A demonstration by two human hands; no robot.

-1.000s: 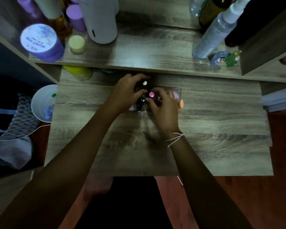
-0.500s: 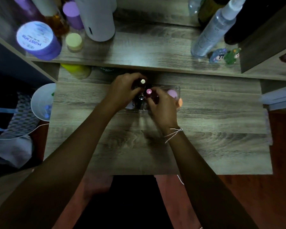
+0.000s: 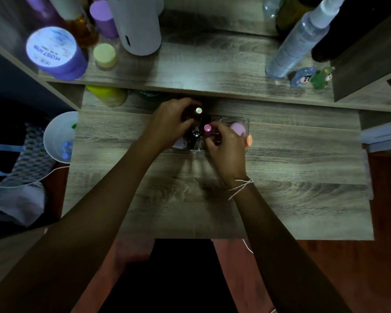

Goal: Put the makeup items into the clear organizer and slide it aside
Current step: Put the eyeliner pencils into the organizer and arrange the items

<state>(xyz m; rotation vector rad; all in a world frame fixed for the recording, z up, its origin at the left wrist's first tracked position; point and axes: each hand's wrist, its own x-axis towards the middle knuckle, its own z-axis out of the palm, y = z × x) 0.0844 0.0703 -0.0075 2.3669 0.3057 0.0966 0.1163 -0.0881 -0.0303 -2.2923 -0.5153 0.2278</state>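
Pinching a pink-capped tube (image 3: 207, 129) between thumb and fingertips, the right hand (image 3: 227, 152) holds it upright over the middle of the clear organizer (image 3: 244, 123), a tight grip closed on the tube. Just beside it, the left hand (image 3: 171, 125) wraps its fingers around a dark tube with a pale round cap (image 3: 198, 111), also upright, at the organizer's far left part. Both hands cover much of the tray, so which compartment each tube stands in cannot be told. At its right end a lilac round lid (image 3: 237, 128) shows inside, and an orange piece (image 3: 249, 141) sits at the outer right wall. The organizer is see-through, low and rectangular, resting on the wood-grain desk (image 3: 280, 177) toward its back edge, just below the raised shelf (image 3: 212, 71). On that shelf stand a purple jar (image 3: 54, 53), a small yellow-lidded pot (image 3: 104, 55), a white cylinder (image 3: 138, 26), a clear spray bottle (image 3: 296, 41) and two small figurines (image 3: 312, 76), well apart from the hands. A yellow cap (image 3: 108, 96) lies under the shelf's lip, and a white cup (image 3: 60, 136) sits off the desk's left side. A white string loops the right wrist.
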